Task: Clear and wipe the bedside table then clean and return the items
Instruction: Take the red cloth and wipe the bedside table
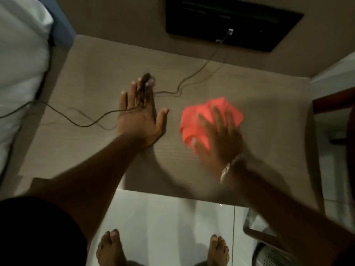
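A red cloth [209,120] is pressed flat on the table [269,104] under the right hand [219,135], fingers spread. Left of the cloth, the left hand [140,116] is laid open on the table, a cable [73,116] pinned beneath it.

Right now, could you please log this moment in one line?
right hand: wiping, cloth | left hand: flat on table, over cable
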A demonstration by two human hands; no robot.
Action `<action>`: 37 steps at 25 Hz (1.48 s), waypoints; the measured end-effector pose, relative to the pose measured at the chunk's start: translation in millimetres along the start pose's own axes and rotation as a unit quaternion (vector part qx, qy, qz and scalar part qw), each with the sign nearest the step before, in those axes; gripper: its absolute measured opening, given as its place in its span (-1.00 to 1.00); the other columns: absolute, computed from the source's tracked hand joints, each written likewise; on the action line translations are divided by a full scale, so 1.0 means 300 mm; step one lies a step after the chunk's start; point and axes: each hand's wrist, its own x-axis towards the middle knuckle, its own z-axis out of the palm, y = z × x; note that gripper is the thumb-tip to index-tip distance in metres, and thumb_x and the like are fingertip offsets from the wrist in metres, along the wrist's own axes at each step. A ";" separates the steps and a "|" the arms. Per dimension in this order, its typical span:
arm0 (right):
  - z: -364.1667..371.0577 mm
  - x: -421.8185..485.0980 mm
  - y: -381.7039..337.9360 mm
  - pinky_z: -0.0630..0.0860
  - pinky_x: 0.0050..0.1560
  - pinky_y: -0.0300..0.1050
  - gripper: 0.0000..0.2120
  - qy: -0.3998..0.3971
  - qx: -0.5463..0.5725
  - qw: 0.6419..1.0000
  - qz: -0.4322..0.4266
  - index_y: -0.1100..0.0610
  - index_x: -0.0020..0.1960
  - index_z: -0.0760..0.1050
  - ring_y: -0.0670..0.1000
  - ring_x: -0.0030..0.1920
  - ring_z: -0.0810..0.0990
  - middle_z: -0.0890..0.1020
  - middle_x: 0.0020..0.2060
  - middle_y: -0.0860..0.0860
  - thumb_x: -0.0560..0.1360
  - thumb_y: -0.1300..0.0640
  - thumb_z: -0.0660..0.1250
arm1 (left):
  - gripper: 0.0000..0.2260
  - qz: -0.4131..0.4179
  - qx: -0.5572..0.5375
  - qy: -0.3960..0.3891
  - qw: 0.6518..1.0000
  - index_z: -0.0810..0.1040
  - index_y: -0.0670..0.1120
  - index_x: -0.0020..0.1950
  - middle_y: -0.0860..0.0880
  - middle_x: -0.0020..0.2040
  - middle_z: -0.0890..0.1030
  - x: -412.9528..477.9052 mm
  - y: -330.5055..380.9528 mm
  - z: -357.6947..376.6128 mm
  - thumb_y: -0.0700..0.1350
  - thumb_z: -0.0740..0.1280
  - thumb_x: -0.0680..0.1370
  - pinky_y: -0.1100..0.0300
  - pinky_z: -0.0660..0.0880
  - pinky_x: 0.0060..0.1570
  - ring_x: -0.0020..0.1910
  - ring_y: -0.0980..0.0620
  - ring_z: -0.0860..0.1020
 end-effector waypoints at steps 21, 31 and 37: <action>0.172 0.608 -0.559 -0.01 0.47 0.24 -0.33 -0.060 0.042 0.997 -0.011 -0.21 0.47 0.11 0.18 0.55 -0.04 0.09 0.56 -0.01 0.38 -0.32 -0.08 | -0.30 -0.106 -0.027 0.017 0.994 -0.11 -0.15 0.57 -0.16 0.60 -0.09 0.045 -0.436 -0.076 0.19 -0.11 0.53 -0.11 -0.11 0.52 0.58 -0.08 -0.14; 0.157 0.301 -0.505 0.21 0.37 0.23 -0.38 0.039 0.088 0.994 0.043 0.15 0.48 0.18 0.16 0.47 0.21 0.18 0.52 0.12 0.54 -0.19 -0.06 | -0.46 -0.178 -0.303 0.198 0.915 0.04 0.04 0.53 -0.06 0.52 0.31 0.070 -0.453 -0.115 0.08 0.03 0.56 -0.02 0.14 0.50 0.47 -0.03 0.33; 0.141 0.349 -0.452 0.04 0.47 0.26 -0.28 -0.022 -0.015 0.999 0.039 0.20 0.50 0.13 0.19 0.52 0.13 0.22 0.51 0.16 0.51 -0.25 0.00 | -0.39 -0.198 -0.111 0.038 0.973 0.12 0.23 0.52 -0.04 0.59 0.12 0.251 -0.314 -0.124 0.34 0.04 0.48 -0.40 -0.09 0.39 0.53 -0.31 0.06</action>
